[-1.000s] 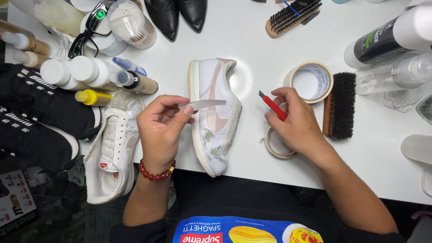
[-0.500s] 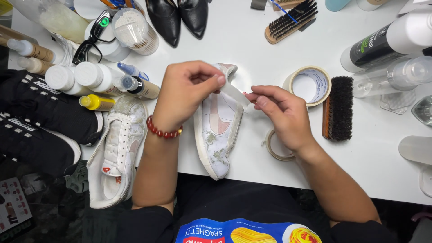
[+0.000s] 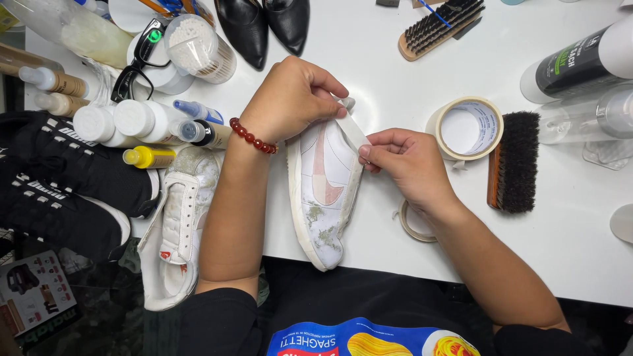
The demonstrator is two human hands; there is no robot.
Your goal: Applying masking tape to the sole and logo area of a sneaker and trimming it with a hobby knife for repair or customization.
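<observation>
Left hand (image 3: 290,99) and right hand (image 3: 405,161) pinch a tape strip (image 3: 353,128) over the white shoe (image 3: 326,184) (mid-frame); best kept taut, pressed smoothly along the sole edge.

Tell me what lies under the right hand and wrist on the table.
A thin ring of tape pokes out from beneath the right hand, flat on the white table. Its far side is covered by the wrist. The fingers pinch a tape strip against the white sneaker.
</observation>
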